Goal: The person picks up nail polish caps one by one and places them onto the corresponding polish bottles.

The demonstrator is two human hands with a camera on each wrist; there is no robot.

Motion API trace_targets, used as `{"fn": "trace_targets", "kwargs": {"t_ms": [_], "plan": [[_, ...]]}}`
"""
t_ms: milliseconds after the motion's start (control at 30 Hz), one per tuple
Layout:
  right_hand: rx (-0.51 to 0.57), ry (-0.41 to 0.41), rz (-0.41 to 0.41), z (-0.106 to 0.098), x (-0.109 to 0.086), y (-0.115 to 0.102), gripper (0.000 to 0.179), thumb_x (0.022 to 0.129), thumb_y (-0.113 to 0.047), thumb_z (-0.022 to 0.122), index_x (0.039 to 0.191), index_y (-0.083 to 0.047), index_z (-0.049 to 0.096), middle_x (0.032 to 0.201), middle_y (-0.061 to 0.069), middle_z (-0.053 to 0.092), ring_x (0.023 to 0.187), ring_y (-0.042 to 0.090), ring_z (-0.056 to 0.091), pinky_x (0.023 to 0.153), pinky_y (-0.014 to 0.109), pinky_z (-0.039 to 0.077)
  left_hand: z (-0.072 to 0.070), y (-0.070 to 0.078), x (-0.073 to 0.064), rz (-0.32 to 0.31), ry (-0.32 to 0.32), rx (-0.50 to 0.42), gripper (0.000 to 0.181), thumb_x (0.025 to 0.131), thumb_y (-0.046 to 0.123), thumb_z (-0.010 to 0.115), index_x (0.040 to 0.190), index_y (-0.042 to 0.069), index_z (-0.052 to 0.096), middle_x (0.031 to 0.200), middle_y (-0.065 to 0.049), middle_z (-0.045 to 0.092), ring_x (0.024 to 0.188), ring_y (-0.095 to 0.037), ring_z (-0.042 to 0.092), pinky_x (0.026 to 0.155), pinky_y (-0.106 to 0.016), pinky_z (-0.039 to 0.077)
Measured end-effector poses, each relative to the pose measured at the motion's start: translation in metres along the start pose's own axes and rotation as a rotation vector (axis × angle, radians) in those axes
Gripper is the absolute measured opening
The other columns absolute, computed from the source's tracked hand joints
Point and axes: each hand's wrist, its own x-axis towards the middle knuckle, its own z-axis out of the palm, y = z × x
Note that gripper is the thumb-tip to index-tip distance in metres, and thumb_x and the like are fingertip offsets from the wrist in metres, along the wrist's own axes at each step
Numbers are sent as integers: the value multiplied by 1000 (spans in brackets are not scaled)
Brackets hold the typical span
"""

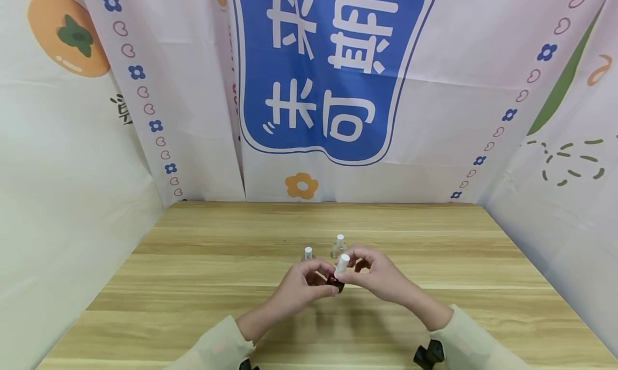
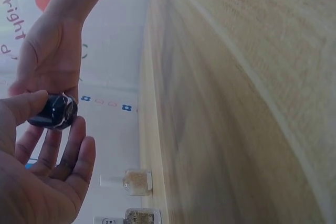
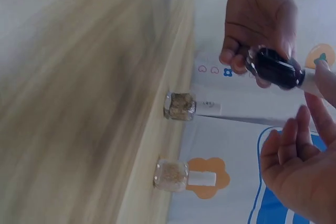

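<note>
Above the table, a dark red nail polish bottle (image 1: 335, 283) is held tilted between both hands. My left hand (image 1: 300, 285) pinches its glass body between thumb and fingers. The thumb and forefinger of my right hand (image 1: 381, 276) grip its white cap (image 1: 343, 263). In the right wrist view the cap (image 3: 311, 81) meets the neck of the dark bottle (image 3: 275, 68). Just beyond the hands, two clear glass bottles with white caps stand upright: a gold glitter bottle (image 3: 180, 106) and a paler glitter bottle (image 3: 171, 175).
The wood-grain table (image 1: 203, 284) reaches back to a white printed curtain (image 1: 203, 145) with a blue sign pattern. More white cloth (image 1: 555, 198) hangs along the sides. Both wrists carry black straps or mounts (image 1: 428, 354) over pale sleeves (image 1: 478, 340).
</note>
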Motion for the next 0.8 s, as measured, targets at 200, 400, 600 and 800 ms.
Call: {"fn": "trace_targets", "kwargs": {"t_ms": [200, 400, 600, 800], "plan": [[-3, -124, -146, -9, 3, 0, 22, 89, -15, 71, 112, -12, 71, 102, -1, 66, 91, 17, 56, 73, 30, 49, -1, 2, 0, -6, -51, -27, 27, 80, 2, 76, 105, -2, 66, 99, -9, 66, 84, -23, 65, 71, -27, 56], [40, -155, -130, -12, 1, -2, 18, 90, -11, 69, 107, -8, 72, 98, 4, 62, 94, 19, 57, 79, 33, 49, -1, 2, 0, 2, -62, -21, 27, 80, 1, 76, 106, -1, 66, 99, -9, 67, 84, -22, 65, 71, -27, 56], [16, -106, -79, -10, 1, -2, 15, 89, -14, 71, 102, -10, 74, 98, 2, 63, 89, 20, 57, 75, 30, 48, -1, 1, 1, 6, -64, -29, 27, 81, 0, 76, 106, -2, 66, 101, -10, 67, 84, -22, 66, 72, -27, 56], [11, -37, -55, -4, 1, -2, 15, 86, -14, 74, 100, -9, 74, 94, 2, 64, 81, 18, 55, 69, 28, 48, -1, 1, 1, 6, -48, -21, 27, 81, 2, 76, 105, -1, 66, 101, -10, 67, 84, -22, 65, 72, -27, 56]]}}
